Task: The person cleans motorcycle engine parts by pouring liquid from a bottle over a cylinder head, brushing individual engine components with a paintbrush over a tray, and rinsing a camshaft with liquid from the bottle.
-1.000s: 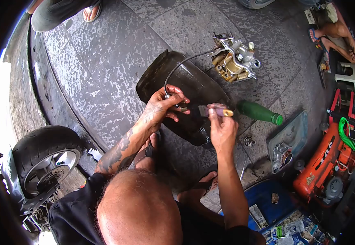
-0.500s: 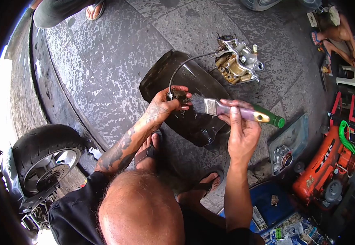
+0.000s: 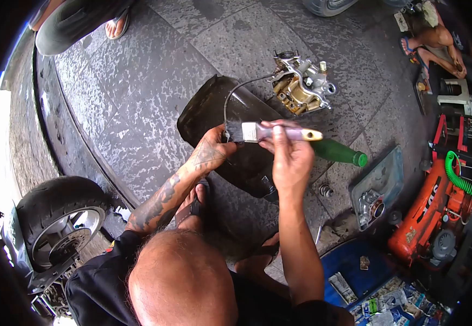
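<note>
My right hand (image 3: 287,144) is closed round the purple handle of a paintbrush (image 3: 271,132). The dark bristles lie over the fingers of my left hand (image 3: 214,148), which is closed on a small metal part at the end of a black cable (image 3: 227,100); the brush mostly hides that part. The cable runs up to a metal engine part (image 3: 303,84) on the floor. Both hands are above a black plastic pan (image 3: 203,111). A green bottle (image 3: 339,152) lies just right of my right hand.
A grey tray (image 3: 390,174) with a metal part stands at the right, near a red compressor (image 3: 423,212). A wheel (image 3: 62,217) is at the lower left. One person's leg (image 3: 75,24) shows at upper left; another person (image 3: 436,46) sits at upper right.
The brush first swung out to the right, then came left onto the small part in my left hand. The view has shifted slightly. My left hand keeps its hold.
</note>
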`<state>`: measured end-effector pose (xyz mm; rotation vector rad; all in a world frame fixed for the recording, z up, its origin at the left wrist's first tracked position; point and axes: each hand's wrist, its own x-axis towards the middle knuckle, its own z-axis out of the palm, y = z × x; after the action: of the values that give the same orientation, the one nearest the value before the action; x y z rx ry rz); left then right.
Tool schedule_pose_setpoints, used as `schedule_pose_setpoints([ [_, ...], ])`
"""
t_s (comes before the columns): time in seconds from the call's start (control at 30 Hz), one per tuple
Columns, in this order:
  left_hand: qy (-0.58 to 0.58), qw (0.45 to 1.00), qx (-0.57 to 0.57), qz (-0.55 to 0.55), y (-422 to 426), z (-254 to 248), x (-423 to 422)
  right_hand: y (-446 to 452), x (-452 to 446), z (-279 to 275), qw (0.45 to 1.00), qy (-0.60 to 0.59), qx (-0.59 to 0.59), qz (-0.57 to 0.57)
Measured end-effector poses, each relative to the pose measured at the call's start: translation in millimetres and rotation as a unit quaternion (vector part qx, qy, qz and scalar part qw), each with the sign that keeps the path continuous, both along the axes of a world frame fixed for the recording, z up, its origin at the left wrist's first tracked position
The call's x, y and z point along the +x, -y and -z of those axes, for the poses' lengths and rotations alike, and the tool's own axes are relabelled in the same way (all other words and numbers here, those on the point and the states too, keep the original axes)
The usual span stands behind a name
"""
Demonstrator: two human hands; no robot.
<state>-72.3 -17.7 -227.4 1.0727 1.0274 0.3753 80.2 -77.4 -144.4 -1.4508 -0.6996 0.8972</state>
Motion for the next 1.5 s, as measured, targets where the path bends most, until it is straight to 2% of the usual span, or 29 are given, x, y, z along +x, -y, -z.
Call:
schedule_pose_setpoints([
  [0.03,0.002,1.000,0.003,0.001,-1,-1,1,0,0,9,1.000,0.001,-0.022,-0.001],
  [0.1,0.090,0.995,-0.039,-0.036,-4,-6,0,2,11,17,0.998,0.024,-0.040,0.031],
  [0.13,0.148,0.981,-0.098,-0.079,-1,-13,3,2,13,13,0.999,0.015,-0.035,0.038],
  [0.17,0.145,0.981,-0.101,-0.082,-3,-10,1,5,14,8,0.998,0.003,-0.035,0.047],
  [0.23,0.091,0.993,-0.069,-0.009,-5,-5,-1,3,5,-9,0.999,-0.014,0.022,0.019],
  [0.3,0.096,0.992,-0.083,-0.011,-8,-9,1,3,5,4,0.998,0.003,0.025,-0.051],
  [0.37,0.100,0.987,-0.119,-0.030,-8,-13,-2,7,21,21,0.997,0.032,-0.067,-0.018],
  [0.47,0.101,0.988,-0.114,0.003,-15,-22,-4,6,22,0,0.999,0.037,-0.036,0.001],
  [0.5,0.099,0.989,-0.108,0.027,-13,-23,-5,5,18,-8,0.999,0.014,0.023,-0.018],
  [0.57,0.083,0.990,-0.110,0.036,-17,-23,-3,0,12,-12,0.993,0.047,0.069,-0.079],
  [0.63,-0.002,0.988,-0.053,0.145,-23,-27,-7,4,22,-4,0.991,0.061,0.042,-0.114],
  [0.7,0.026,0.991,-0.032,0.130,-27,-24,-8,8,28,-3,0.979,0.150,-0.058,-0.122],
  [0.77,0.083,0.990,-0.006,0.116,-20,-18,-7,10,25,-10,0.991,0.106,-0.022,-0.083],
  [0.83,0.062,0.986,-0.008,0.155,-21,-25,-4,2,16,-24,0.995,0.053,0.067,-0.051],
  [0.9,0.006,0.982,0.003,0.191,-24,-23,-4,1,14,-12,0.993,0.060,0.039,-0.093],
  [0.93,-0.020,0.979,-0.012,0.204,-28,-37,-3,3,17,-6,0.996,0.054,-0.007,-0.070],
  [0.97,-0.018,0.979,-0.009,0.202,-28,-30,-3,5,29,6,0.981,0.162,-0.060,-0.089],
  [1.03,0.135,0.983,-0.003,0.125,-22,-16,-5,4,30,-3,0.992,0.108,-0.057,-0.038],
  [1.07,0.133,0.983,-0.009,0.123,-19,-9,-7,4,26,-8,0.997,0.065,-0.040,-0.008],
  [1.17,0.084,0.985,0.022,0.150,-21,-19,-1,-1,12,-18,1.000,0.007,0.024,-0.016],
  [1.23,0.080,0.989,0.022,0.123,-20,-20,-2,3,19,2,0.998,0.024,-0.051,-0.014],
  [1.3,0.067,0.989,0.056,0.117,-20,-12,-1,2,27,4,0.995,0.077,-0.071,-0.004],
  [1.33,0.054,0.991,0.032,0.115,-21,-19,2,3,24,-1,0.999,0.029,-0.033,0.026],
  [1.43,0.051,0.993,-0.011,0.105,-15,-14,4,2,10,-12,0.998,0.031,0.040,0.036],
  [1.5,0.059,0.994,0.051,0.075,-14,-14,5,3,8,4,0.998,0.052,-0.024,0.008],
])
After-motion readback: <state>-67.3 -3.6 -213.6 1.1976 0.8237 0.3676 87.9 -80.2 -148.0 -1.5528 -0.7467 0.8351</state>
